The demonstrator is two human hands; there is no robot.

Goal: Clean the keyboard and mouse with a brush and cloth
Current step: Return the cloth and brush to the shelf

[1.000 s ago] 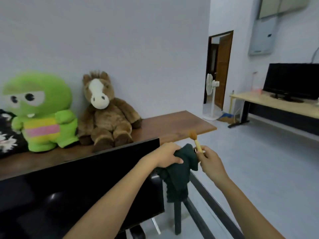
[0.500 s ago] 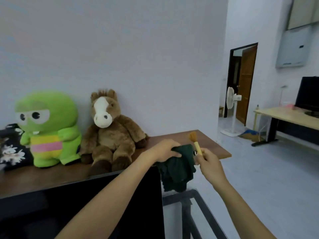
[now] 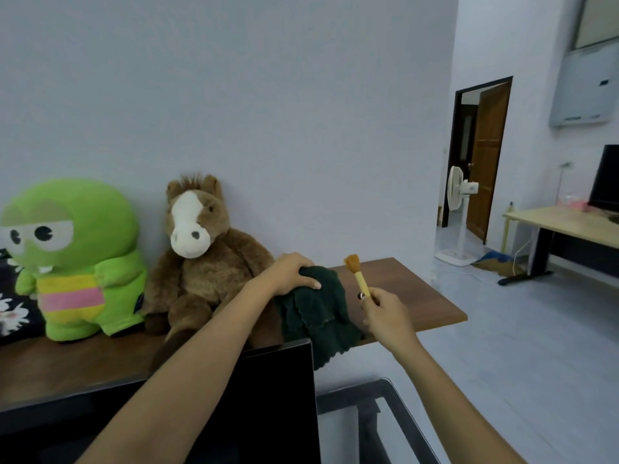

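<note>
While the left hand is closed on the bunched dark green cloth above the brown surface, the right hand's grip pinches the upright brush low on its handle. Keyboard and mouse are out of view, possibly behind the monitor; reaching down unseen, the trailing cloth could snag its top edge.

Both forearms I hold extended forward; my left hand, palm down, fingers curled, clutches the cloth; my right hand pinches the brush upright.
</note>
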